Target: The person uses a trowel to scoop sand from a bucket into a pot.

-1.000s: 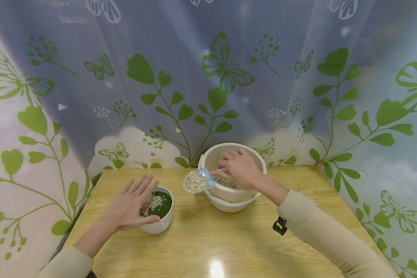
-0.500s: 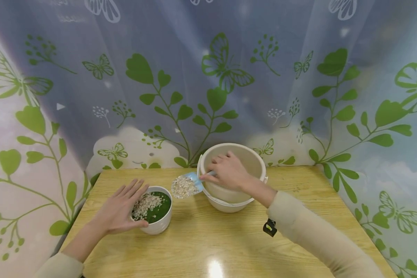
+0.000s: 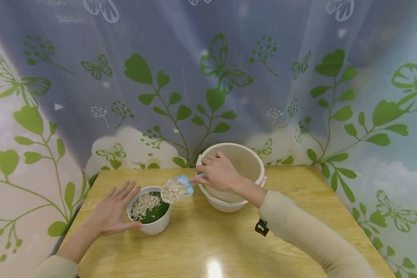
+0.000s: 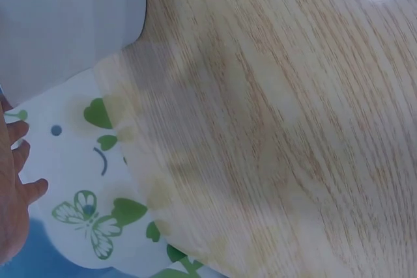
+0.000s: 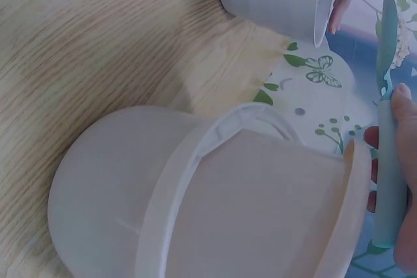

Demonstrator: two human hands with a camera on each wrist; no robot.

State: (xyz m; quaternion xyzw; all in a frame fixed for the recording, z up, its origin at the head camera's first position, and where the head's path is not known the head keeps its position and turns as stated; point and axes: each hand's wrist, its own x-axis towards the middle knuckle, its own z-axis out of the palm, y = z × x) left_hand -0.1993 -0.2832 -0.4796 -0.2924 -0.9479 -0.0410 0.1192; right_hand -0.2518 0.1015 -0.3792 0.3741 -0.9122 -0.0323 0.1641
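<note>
My right hand [image 3: 217,172] grips the handle of a small light-blue scoop [image 3: 185,181] heaped with pale, coarse grains [image 3: 173,190]. The scoop's tip reaches over the right rim of a white pot [image 3: 160,226]. Inside that pot, more grains [image 3: 145,204] lie on the left part of a dark green surface [image 3: 156,213]. At the pot's left side is my left hand [image 3: 112,210], fingers straight and thumb spread along the near rim. In the right wrist view the scoop handle [image 5: 389,180] lies across my curled fingers, above the bucket.
A cream bucket [image 3: 229,206] with a side handle stands right of the pot, another cream container [image 3: 248,158] nested in it, some grains showing inside. The wooden table [image 3: 201,247] ends at a patterned curtain [image 3: 180,58]. A small black device [image 3: 261,227] hangs at my right sleeve.
My right hand has carried the loaded scoop left, from beside the bucket to the pot's rim. My left hand has shifted slightly left, uncovering more of the pot's contents.
</note>
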